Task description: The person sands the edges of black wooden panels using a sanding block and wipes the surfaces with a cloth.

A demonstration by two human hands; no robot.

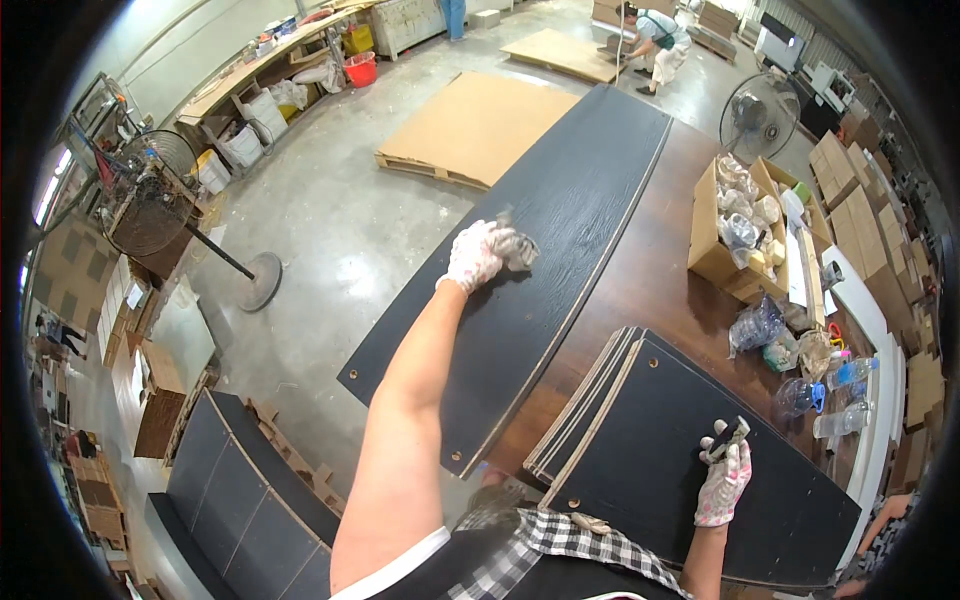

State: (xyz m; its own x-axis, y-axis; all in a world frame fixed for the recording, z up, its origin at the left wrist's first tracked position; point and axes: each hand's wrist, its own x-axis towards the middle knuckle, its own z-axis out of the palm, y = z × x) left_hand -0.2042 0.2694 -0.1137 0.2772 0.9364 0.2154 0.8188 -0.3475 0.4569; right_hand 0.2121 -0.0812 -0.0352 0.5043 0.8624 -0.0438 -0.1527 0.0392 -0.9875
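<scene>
My left hand (472, 258), in a white glove with pink dots, is closed round a crumpled greyish rag (517, 250). It presses the rag to a long black wood-grained panel (570, 190), which has brass-coloured fittings near its close end. My right hand (724, 490), gloved the same way, grips a small dark object with a pale end (731, 436); its kind is unclear. That hand is over a stack of shorter black panels (640, 450), at the right of the long one.
The panels rest on a brown table (640, 260). Open cartons (715, 240) with wrapped parts, plastic bags (757, 325) and water bottles (850, 372) crowd its right side. A pedestal fan (150, 195) stands left. More black panels (250, 500) lie lower left. A person (660, 45) bends at the back.
</scene>
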